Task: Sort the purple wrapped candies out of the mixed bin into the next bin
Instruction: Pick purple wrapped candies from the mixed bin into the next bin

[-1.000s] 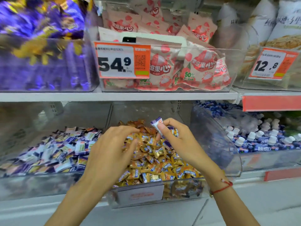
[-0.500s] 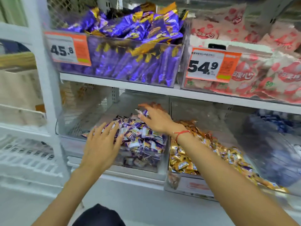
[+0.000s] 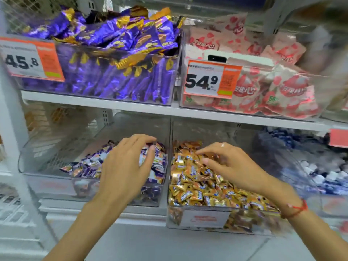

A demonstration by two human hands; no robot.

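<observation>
With loose, empty fingers, the right hand (image 3: 231,166) over the mixed bin (image 3: 199,220) should pinch only purple wrapped candies (image 3: 88,166); the left hand (image 3: 128,166) hovers relaxed.

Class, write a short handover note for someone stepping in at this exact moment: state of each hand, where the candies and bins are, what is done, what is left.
Left hand: open, fingers spread above the purple candies in the left bin; holds nothing that shows.
Right hand: open, fingers loosely bent over the gold candies in the mixed bin; no candy visibly pinched.
Done: a pile of purple candies already lies in the left bin.
Left: search the gold pile for purple strays. None is clearly visible on top, and blur hides detail, so dig through and move any to the left bin.
</observation>
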